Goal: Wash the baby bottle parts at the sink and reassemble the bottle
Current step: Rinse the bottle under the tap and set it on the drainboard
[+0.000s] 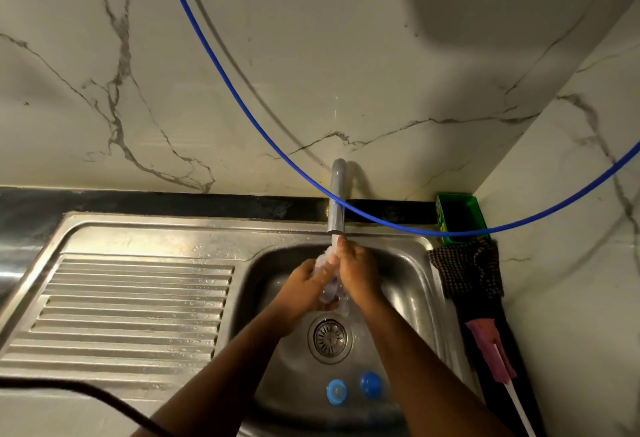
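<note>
Both hands meet just under the tap spout (336,201), which serves as the landmark here; the left hand (304,293) wraps its grip closed around a clear baby bottle (327,293), cradling it from below, while the right hand (356,272) closes over the bottle's upper end, fingertips nearly touching the spout; how tightly each finger presses cannot be told through the splashing water; the bottle is probably held tilted in the stream so water runs over and through it, a rinsing step with reassembly not yet begun; below the spout, nearer the viewer, lie the sink (408,284) drain (329,336) and two blue bottle parts (336,391) side by side on the basin floor, well apart from the hands, likely awaiting their turn; left of the spout spreads the ribbed draining board (131,305); right of it, on the dark tabletop, sit a green tub (459,213), a checked cloth (465,272) and a pink bottle brush (491,350); a blue hose (381,220) sags across the spout, yet nothing blocks the hands.
</note>
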Demonstrator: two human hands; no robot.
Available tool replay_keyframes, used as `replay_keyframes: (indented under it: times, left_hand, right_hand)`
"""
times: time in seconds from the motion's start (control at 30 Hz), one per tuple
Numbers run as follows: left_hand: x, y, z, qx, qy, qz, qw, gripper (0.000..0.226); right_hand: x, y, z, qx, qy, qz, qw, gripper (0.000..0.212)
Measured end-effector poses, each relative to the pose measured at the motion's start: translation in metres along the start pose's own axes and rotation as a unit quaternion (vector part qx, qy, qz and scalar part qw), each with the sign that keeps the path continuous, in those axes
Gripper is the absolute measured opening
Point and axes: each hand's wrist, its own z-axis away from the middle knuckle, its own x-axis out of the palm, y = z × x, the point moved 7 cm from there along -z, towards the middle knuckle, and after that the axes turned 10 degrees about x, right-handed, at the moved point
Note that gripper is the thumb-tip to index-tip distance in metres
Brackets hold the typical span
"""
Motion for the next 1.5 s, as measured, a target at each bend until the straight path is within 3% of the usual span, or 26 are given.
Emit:
replay_keyframes:
  times: [0.07,0.17,0.2,0.27,0.4,0.5,0.57,0.7,0.83,0.97,1.03,1.1,1.17,1.2,1.27,1.37,1.47,1.5]
  left_hand:
    - [-0.003,0.007,-0.005,-0.008,0.044,0.075,0.996,0.061]
    - [-0.005,0.014,-0.012,0.005,0.072,0.053,0.996,0.064]
    - [-0.003,0.015,-0.011,0.013,0.066,0.047,0.997,0.063]
    - [0.003,0.014,-0.005,0.013,0.051,0.044,0.998,0.061]
    - [-0.004,0.008,-0.003,-0.010,0.095,0.033,0.995,0.048]
    - [0.004,0.007,0.001,-0.013,0.034,0.059,0.998,0.057]
    - [0.006,0.002,0.005,-0.015,0.027,0.075,0.997,0.060]
    - [0.012,-0.008,0.006,-0.084,-0.003,0.084,0.993,0.081]
    - [-0.008,0.015,0.001,-0.011,0.094,0.060,0.994,0.060]
    - [-0.009,0.007,-0.002,-0.008,0.100,0.029,0.995,0.065]
    - [-0.010,0.009,0.000,-0.015,0.108,0.032,0.994,0.066]
    - [-0.008,0.011,0.001,-0.023,0.094,0.054,0.994,0.067]
    - [-0.008,0.008,0.000,-0.025,0.088,0.065,0.994,0.066]
    - [-0.008,0.007,0.001,-0.028,0.088,0.067,0.993,0.066]
    - [-0.004,0.002,0.003,-0.051,0.069,0.060,0.994,0.070]
    - [0.003,-0.009,0.001,-0.089,0.025,0.038,0.995,0.082]
    - [-0.007,-0.010,-0.004,-0.062,0.083,0.049,0.993,0.094]
    - [-0.010,-0.005,-0.005,-0.047,0.098,0.052,0.993,0.088]
  right_hand:
    - [0.021,0.006,0.019,-0.032,-0.051,-0.082,0.995,0.043]
    - [0.038,0.013,0.037,-0.092,-0.081,-0.098,0.988,0.076]
    - [0.035,0.018,0.033,-0.065,-0.086,-0.131,0.985,0.080]
    - [0.033,0.029,0.024,0.002,-0.097,-0.181,0.979,0.079]
    - [0.038,0.017,0.049,-0.152,-0.054,-0.069,0.984,0.068]
    - [0.036,0.029,0.032,-0.057,-0.097,-0.149,0.982,0.052]
    - [0.030,0.035,0.022,0.007,-0.114,-0.159,0.981,0.053]
    - [0.030,0.022,0.038,-0.082,-0.061,-0.033,0.994,0.062]
    - [0.039,0.014,0.054,-0.213,-0.089,-0.069,0.971,0.061]
    - [0.034,0.023,0.031,-0.073,-0.129,-0.147,0.978,0.054]
    - [0.031,0.012,0.043,-0.132,-0.084,-0.069,0.985,0.054]
    - [0.036,0.013,0.047,-0.183,-0.054,-0.033,0.981,0.071]
    - [0.032,0.024,0.032,-0.113,-0.070,-0.071,0.989,0.085]
    - [0.031,0.031,0.026,-0.076,-0.080,-0.087,0.990,0.079]
    - [0.029,0.024,0.033,-0.093,-0.081,-0.065,0.990,0.063]
    - [0.033,0.020,0.043,-0.106,-0.075,-0.056,0.990,0.068]
    - [0.036,0.019,0.057,-0.126,-0.104,-0.122,0.979,0.058]
    - [0.035,0.018,0.060,-0.151,-0.110,-0.119,0.975,0.056]
